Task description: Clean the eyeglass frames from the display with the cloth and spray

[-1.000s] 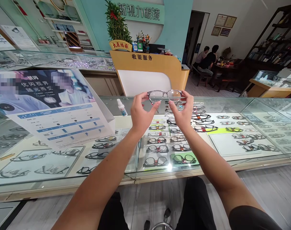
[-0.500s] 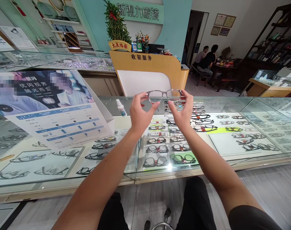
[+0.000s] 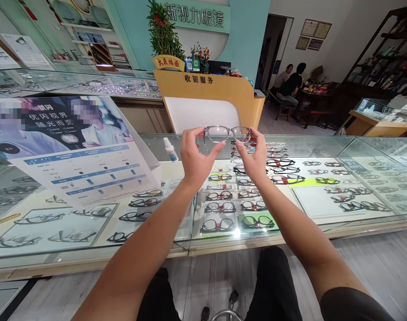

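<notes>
Fingers [image 3: 190, 135] of the left hand [image 3: 197, 156] are curled in at one end of a pair of eyeglasses [image 3: 230, 130], its thumb parted from them with the tip up by the lower rim; over on the other end the right hand [image 3: 254, 157] mirrors that grip, so the pair is pinched between both. Up in the air it sits, near level, above the far side of the glass display counter [image 3: 312, 145]. Nice look at it now: greyish rims, rounded lenses, clear right through. One side arm peeks out as a thin line between left thumb and fingers; the other is hard to pick out by the right hand, with display frames [image 3: 220, 207] crowding in below. Exact fingertip contact? Can't tell. Lower right, the dark sleeve [image 3: 350, 304] is cut off.
</notes>
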{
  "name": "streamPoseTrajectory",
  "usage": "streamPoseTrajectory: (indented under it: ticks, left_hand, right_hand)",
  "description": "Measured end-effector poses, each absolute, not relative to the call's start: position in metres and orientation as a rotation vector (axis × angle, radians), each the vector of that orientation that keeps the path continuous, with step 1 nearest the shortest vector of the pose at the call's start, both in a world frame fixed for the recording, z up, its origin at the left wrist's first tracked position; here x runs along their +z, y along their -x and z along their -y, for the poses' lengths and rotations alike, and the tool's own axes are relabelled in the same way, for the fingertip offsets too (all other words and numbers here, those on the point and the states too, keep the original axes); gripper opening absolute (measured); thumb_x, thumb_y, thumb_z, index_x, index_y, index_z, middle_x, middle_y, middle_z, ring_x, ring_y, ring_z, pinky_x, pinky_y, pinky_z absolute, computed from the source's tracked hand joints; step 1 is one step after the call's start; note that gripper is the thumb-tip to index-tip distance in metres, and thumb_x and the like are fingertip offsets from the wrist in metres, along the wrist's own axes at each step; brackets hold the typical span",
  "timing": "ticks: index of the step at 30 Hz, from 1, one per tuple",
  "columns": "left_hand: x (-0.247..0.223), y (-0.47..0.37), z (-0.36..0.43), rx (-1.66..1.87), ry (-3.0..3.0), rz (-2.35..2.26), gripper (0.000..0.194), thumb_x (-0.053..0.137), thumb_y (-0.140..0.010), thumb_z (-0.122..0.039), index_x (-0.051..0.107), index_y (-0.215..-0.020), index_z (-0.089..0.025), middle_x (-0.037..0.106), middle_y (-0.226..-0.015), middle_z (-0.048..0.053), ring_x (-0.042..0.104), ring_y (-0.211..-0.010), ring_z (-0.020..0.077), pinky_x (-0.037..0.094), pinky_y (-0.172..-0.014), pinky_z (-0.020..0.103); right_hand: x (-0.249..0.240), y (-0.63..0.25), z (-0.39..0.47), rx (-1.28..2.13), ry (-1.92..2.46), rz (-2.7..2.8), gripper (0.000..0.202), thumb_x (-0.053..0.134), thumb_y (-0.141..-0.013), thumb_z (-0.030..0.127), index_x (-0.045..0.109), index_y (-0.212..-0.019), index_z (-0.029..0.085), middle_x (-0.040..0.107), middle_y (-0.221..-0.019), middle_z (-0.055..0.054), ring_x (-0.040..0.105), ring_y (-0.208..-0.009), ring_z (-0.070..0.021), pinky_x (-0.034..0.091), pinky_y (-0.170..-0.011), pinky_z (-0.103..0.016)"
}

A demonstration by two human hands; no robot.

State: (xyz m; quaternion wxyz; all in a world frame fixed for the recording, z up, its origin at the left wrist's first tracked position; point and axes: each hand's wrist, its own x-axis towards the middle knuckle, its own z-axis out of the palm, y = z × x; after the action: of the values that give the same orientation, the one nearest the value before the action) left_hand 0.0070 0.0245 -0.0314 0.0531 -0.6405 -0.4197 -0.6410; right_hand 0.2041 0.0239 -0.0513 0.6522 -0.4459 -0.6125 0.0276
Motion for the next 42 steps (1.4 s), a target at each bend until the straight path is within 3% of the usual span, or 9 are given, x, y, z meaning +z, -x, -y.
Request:
streamPoseTrajectory:
  ticks: [12, 23, 34, 42]
  left_hand:
    - [-0.035, -0.005, -0.03, -1.959, 2.048, 1.225, 0.067, 0.093, -0.09, -0.033, 0.06, -0.148, -0.027, 0.067, -0.15, 0.014, 0.07, -0.139, 0.0324, 0.067, -0.098, 0.045]
    - [-0.044, -0.005, -0.039, -2.093, 2.216, 1.244, 0.074, 0.088, -0.095, -0.051, 0.051, -0.154, -0.027, 0.064, -0.159, 0.019, 0.068, -0.149, 0.035, 0.067, -0.106, 0.046]
    - [-0.048, -0.007, -0.034, -1.996, 1.954, 1.03, 0.079, 0.091, -0.093, -0.043, 0.048, -0.158, -0.032, 0.059, -0.159, 0.017, 0.062, -0.15, 0.0372, 0.065, -0.105, 0.051]
    - [-0.047, -0.01, -0.033, -2.065, 1.989, 0.945, 0.082, 0.093, -0.092, -0.039, 0.047, -0.16, -0.032, 0.055, -0.162, 0.016, 0.057, -0.155, 0.0374, 0.063, -0.111, 0.052]
  right_hand:
    - [-0.052, -0.206, -0.024, -0.057, 0.994, 1.407, 0.072, 0.076, -0.101, 0.059, 0.05, -0.162, 0.029, 0.067, -0.153, -0.018, 0.072, -0.128, -0.0325, 0.062, -0.108, -0.058]
    - [-0.044, -0.206, -0.017, -0.21, 0.952, 1.43, 0.072, 0.076, -0.101, 0.06, 0.048, -0.16, 0.033, 0.065, -0.146, -0.016, 0.067, -0.133, -0.0366, 0.058, -0.115, -0.064]
    - [-0.053, -0.204, -0.022, -0.039, 1.021, 1.5, 0.075, 0.071, -0.105, 0.061, 0.045, -0.167, 0.028, 0.062, -0.166, -0.02, 0.063, -0.151, -0.0365, 0.054, -0.125, -0.06]
    - [-0.053, -0.203, -0.021, -0.017, 0.997, 1.472, 0.074, 0.073, -0.104, 0.063, 0.048, -0.165, 0.028, 0.064, -0.162, -0.02, 0.066, -0.148, -0.0368, 0.055, -0.125, -0.061]
